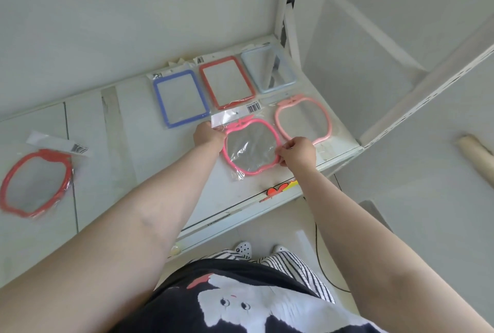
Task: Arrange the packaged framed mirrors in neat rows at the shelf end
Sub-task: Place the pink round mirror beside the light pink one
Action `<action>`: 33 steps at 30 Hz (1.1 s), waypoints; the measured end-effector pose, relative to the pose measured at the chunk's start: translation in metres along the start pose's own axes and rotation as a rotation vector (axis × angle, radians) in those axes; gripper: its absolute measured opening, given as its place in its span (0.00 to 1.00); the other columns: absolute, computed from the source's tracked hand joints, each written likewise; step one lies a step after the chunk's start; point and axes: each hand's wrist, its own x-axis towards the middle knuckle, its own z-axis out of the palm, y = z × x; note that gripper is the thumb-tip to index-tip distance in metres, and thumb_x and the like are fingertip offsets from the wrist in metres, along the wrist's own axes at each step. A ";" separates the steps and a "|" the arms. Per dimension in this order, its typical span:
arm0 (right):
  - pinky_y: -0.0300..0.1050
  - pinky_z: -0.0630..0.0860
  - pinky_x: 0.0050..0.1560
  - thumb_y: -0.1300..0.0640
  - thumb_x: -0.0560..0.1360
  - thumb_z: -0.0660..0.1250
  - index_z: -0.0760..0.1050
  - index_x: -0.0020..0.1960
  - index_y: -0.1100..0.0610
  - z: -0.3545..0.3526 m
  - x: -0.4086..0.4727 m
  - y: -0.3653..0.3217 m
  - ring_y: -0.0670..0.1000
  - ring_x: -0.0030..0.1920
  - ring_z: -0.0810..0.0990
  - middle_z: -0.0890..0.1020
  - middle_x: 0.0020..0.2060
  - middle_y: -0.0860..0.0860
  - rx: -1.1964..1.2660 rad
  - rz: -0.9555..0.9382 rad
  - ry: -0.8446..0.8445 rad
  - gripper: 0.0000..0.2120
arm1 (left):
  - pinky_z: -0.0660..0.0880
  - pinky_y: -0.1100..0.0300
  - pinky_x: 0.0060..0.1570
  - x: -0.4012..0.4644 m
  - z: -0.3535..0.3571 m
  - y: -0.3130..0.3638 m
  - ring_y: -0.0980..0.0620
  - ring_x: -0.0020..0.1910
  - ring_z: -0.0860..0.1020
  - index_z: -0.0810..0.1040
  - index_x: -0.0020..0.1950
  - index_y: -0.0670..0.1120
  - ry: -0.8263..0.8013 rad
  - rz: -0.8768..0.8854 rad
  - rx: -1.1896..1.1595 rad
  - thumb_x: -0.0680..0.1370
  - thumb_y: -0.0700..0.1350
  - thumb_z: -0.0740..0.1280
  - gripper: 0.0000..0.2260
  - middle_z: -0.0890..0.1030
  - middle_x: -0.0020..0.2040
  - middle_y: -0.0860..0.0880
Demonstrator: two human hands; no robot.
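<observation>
Head cam: L hand [208, 133] grips pink mirror [251, 147] at its top-left pkg corner, R hand [296, 152] fingers pinch its right rim, prob. squaring it beside pale pink mirror [303, 121] in front row on shelf [235, 199]. Red mirror [36, 183] lies far left, unsorted.

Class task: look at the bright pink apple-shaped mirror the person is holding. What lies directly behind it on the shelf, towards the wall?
Behind the bright pink apple-shaped mirror lies the red rectangular mirror. The pink one's white header card overlaps the red frame's near edge, hiding that part.
</observation>
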 end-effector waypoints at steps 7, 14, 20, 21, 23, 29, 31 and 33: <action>0.53 0.82 0.45 0.54 0.70 0.70 0.72 0.42 0.56 -0.003 0.000 -0.005 0.59 0.40 0.84 0.84 0.39 0.56 -0.212 -0.034 -0.021 0.08 | 0.76 0.56 0.60 -0.001 0.001 -0.003 0.45 0.60 0.79 0.76 0.63 0.45 0.025 0.086 0.042 0.72 0.43 0.71 0.20 0.81 0.60 0.46; 0.43 0.70 0.37 0.45 0.79 0.60 0.74 0.50 0.57 -0.033 0.000 -0.005 0.58 0.38 0.77 0.82 0.42 0.54 -0.662 -0.207 0.110 0.15 | 0.62 0.49 0.68 -0.040 0.015 0.004 0.42 0.72 0.63 0.63 0.73 0.47 0.280 0.555 0.432 0.73 0.44 0.70 0.30 0.63 0.73 0.43; 0.49 0.69 0.59 0.48 0.76 0.65 0.72 0.66 0.51 -0.042 0.024 0.003 0.57 0.65 0.69 0.72 0.65 0.55 -0.471 -0.300 0.215 0.20 | 0.46 0.42 0.75 -0.061 0.053 0.012 0.40 0.79 0.44 0.51 0.78 0.54 -0.129 0.499 0.612 0.73 0.58 0.69 0.40 0.44 0.80 0.44; 0.51 0.66 0.66 0.47 0.76 0.65 0.69 0.70 0.49 -0.041 0.027 0.006 0.57 0.70 0.64 0.69 0.69 0.56 -0.491 -0.296 0.202 0.23 | 0.45 0.42 0.75 -0.061 0.056 0.012 0.40 0.79 0.42 0.49 0.79 0.55 -0.151 0.464 0.643 0.72 0.59 0.69 0.41 0.42 0.80 0.44; 0.55 0.58 0.73 0.45 0.77 0.64 0.64 0.74 0.46 -0.037 0.034 0.011 0.59 0.75 0.56 0.62 0.73 0.58 -0.525 -0.289 0.169 0.27 | 0.43 0.41 0.75 -0.058 0.060 0.009 0.40 0.78 0.40 0.47 0.79 0.56 -0.171 0.420 0.696 0.72 0.60 0.69 0.43 0.39 0.79 0.44; 0.57 0.50 0.77 0.42 0.77 0.63 0.60 0.73 0.42 -0.034 0.039 0.025 0.61 0.77 0.47 0.55 0.76 0.59 -0.543 -0.236 0.063 0.27 | 0.40 0.41 0.75 -0.057 0.061 0.011 0.40 0.78 0.37 0.44 0.78 0.57 -0.174 0.378 0.754 0.73 0.61 0.67 0.43 0.35 0.79 0.44; 0.57 0.50 0.76 0.42 0.77 0.63 0.61 0.72 0.41 -0.033 0.040 0.025 0.60 0.77 0.47 0.56 0.75 0.58 -0.555 -0.235 0.069 0.26 | 0.40 0.41 0.75 -0.057 0.061 0.013 0.40 0.78 0.37 0.43 0.78 0.57 -0.170 0.361 0.773 0.73 0.61 0.67 0.43 0.35 0.79 0.44; 0.56 0.51 0.76 0.41 0.76 0.63 0.62 0.71 0.41 -0.032 0.042 0.026 0.60 0.77 0.48 0.57 0.75 0.58 -0.558 -0.231 0.076 0.25 | 0.40 0.41 0.75 -0.058 0.062 0.012 0.40 0.78 0.37 0.43 0.78 0.56 -0.163 0.361 0.778 0.73 0.61 0.66 0.42 0.36 0.79 0.44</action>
